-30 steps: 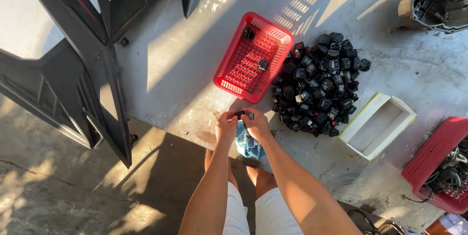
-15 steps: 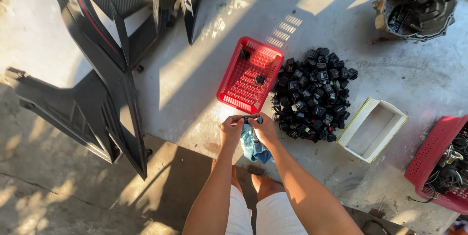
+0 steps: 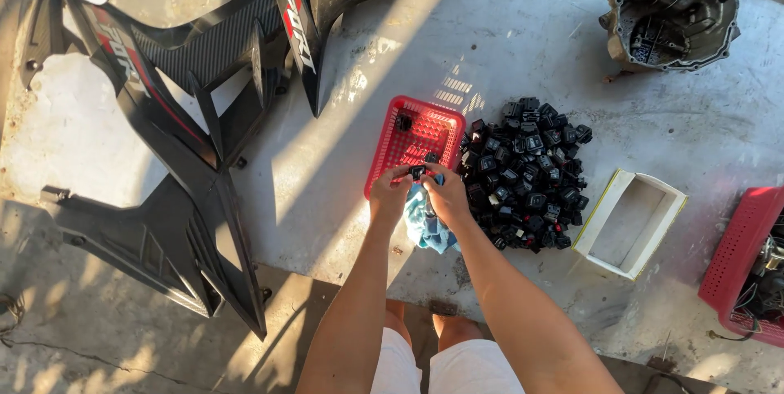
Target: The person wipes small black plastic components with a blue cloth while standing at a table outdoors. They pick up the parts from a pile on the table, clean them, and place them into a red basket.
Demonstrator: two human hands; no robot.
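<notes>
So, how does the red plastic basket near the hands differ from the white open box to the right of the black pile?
The red plastic mesh basket has perforated walls; the white rectangular box has solid walls. The basket holds a few small black parts; the box looks empty. The basket lies left of the pile of small black parts, the box right of it. Both are open-topped and rest on the grey concrete floor.

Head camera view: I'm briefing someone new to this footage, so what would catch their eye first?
Probably the heap of small black parts piled on the concrete right of centre, beside a red basket holding a few more. At the basket's near edge, the left hand and right hand pinch one small black part over a blue cloth. Black motorcycle panels sprawl across the left.
</notes>
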